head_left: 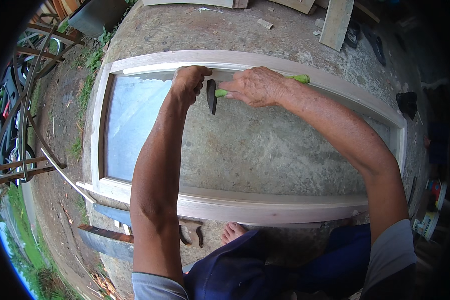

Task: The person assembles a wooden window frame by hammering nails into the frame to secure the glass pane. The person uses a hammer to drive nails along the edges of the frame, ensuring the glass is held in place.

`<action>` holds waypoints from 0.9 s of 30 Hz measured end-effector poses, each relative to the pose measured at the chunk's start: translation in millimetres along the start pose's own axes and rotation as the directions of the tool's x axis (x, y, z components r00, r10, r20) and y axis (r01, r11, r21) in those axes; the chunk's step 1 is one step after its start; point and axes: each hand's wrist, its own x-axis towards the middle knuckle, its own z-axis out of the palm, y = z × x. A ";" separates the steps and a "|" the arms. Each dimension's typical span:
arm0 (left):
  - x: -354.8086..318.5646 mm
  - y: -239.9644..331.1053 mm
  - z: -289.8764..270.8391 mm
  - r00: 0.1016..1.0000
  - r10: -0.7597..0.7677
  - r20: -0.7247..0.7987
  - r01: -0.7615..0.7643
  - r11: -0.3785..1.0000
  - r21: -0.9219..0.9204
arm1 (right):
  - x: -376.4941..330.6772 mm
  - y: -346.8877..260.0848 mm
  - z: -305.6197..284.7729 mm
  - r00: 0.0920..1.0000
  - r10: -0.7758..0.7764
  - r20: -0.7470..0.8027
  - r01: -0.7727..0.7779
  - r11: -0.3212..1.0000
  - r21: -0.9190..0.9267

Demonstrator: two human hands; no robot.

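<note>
Tacking bead into pale wooden glazed frame: my left hand pinches something unseen, right hand grips green-handled hammer. Next needs short, square tap.

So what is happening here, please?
A person is bent over a pale wooden window frame with a glass pane, lying flat on the concrete ground. The right hand grips a hammer with a green handle and a dark head. The left hand is closed with its fingertips pinched at the far rail of the frame, right beside the hammer head; what it pinches is too small to tell. A bare foot shows below the near rail.
</note>
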 end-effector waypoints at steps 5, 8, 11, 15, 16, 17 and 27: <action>1.2 -0.1 -1.0 0.998 -0.008 -0.056 0.002 0.995 -0.100 | 1.6 -2.7 -2.8 0.999 0.050 0.015 -0.050 0.998 -0.029; 0.6 0.5 0.6 0.997 -0.043 -0.065 0.035 0.992 -0.122 | -0.2 -7.2 -3.9 1.000 0.019 0.015 -0.018 0.999 -0.034; -1.2 2.0 3.1 0.999 -0.013 -0.043 0.010 0.997 -0.081 | -2.1 -9.0 -6.4 0.998 0.061 -0.033 -0.060 0.998 0.022; -4.4 4.2 5.2 0.998 -0.043 -0.041 0.039 0.996 -0.079 | -4.7 -9.3 -10.9 0.996 0.084 0.007 -0.084 0.996 -0.010; -4.9 5.2 4.0 0.998 -0.029 -0.050 0.025 0.996 -0.081 | -5.3 -9.6 -11.8 0.996 0.093 -0.012 -0.093 0.996 0.011; -5.3 6.0 2.5 0.999 -0.023 -0.046 0.019 0.996 -0.083 | -5.7 -10.3 -12.0 0.994 0.102 -0.031 -0.101 0.994 0.032; 23.5 7.6 -31.1 0.588 0.802 0.102 -0.337 0.128 0.933 | 1.3 0.0 0.0 0.992 0.124 0.000 -0.122 0.982 0.141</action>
